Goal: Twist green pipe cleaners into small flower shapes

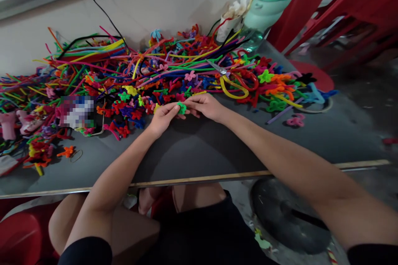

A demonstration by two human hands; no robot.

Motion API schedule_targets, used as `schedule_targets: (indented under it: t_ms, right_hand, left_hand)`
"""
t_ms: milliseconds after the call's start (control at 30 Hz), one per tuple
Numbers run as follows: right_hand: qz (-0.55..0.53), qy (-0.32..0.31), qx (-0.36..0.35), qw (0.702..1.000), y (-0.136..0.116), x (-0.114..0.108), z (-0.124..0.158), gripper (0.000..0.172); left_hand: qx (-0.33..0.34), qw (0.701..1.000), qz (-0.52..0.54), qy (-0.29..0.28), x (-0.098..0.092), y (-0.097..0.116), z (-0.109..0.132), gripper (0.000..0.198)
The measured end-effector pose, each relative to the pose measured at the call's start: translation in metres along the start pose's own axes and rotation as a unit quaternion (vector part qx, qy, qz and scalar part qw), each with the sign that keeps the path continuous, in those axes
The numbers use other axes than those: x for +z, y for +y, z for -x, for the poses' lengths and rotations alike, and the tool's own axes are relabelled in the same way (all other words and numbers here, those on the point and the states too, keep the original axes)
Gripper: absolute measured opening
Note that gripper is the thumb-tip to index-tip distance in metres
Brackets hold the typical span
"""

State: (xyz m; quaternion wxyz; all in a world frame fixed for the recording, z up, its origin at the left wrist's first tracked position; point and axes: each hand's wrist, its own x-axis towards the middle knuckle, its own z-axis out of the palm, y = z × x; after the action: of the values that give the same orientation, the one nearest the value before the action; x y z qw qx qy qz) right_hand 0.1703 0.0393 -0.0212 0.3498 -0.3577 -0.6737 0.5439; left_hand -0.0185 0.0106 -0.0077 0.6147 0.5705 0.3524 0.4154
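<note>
Between my two hands, above the dark tabletop, is a small green pipe-cleaner flower (pixel 181 108). My left hand (pixel 164 118) pinches it from the left between thumb and fingers. From the other side, my right hand (pixel 207 107) has its fingers closed at the flower's right edge; its fingertips are partly hidden. Just behind the hands lies a dense heap of coloured pipe-cleaner flowers (pixel 124 109) and loose stems. Scissors with yellow and orange handles (pixel 234 87) rest on the heap, to the right of my hands.
A grey table (pixel 199 149) ends in a pale front edge. A green water bottle (pixel 264 12) and a white cup (pixel 228 27) stand at the back right. A pink pipe-cleaner piece (pixel 295 120) lies at right. Red chairs (pixel 311 12) stand beyond; a black round object (pixel 289 215) is below.
</note>
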Motion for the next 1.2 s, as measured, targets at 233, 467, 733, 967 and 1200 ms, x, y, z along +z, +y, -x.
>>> schedule_targets:
  t_ms: [233, 467, 733, 967, 1200]
  right_hand:
    - [0.348, 0.195, -0.203, 0.894, -0.019, 0.011, 0.012, 0.032]
    - [0.428, 0.194, -0.235, 0.850, -0.020, 0.015, 0.011, 0.020]
    - [0.376, 0.152, -0.198, 0.892, -0.003, 0.023, 0.006, 0.029]
    - [0.358, 0.170, -0.141, 0.907, -0.007, 0.026, 0.017, 0.030]
    - [0.105, 0.153, -0.151, 0.971, -0.042, 0.034, 0.032, 0.030]
  left_hand:
    - [0.035, 0.982, -0.089, 0.164, -0.010, -0.012, -0.009, 0.026]
    - [0.029, 0.982, -0.051, 0.181, -0.017, -0.007, -0.011, 0.025]
    - [0.013, 0.981, -0.109, 0.160, -0.018, -0.010, -0.017, 0.028]
    - [0.049, 0.970, -0.126, 0.201, -0.004, -0.009, -0.032, 0.026]
    - [0.124, 0.930, -0.103, 0.329, 0.018, -0.018, -0.043, 0.028]
